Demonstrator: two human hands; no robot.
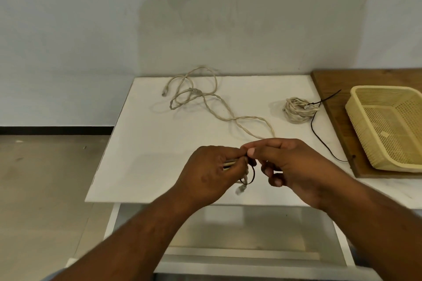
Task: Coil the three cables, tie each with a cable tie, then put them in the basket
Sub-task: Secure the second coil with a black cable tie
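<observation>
My left hand [211,172] grips a small coil of beige twisted cable [242,187] above the front of the white table; its end hangs below my fingers. My right hand [290,164] pinches a black cable tie [252,174] that loops around that coil. A loose beige cable [205,100] sprawls across the back of the table. A second, coiled beige cable [296,110] lies at the right with a black tie [328,98] on it. A yellow plastic basket [356,118] stands empty at the far right.
The basket rests on a brown wooden board [331,89]. Another black cable tie [324,141] lies on the white table [141,148] beside the board. A wall runs behind the table; bare floor lies to the left.
</observation>
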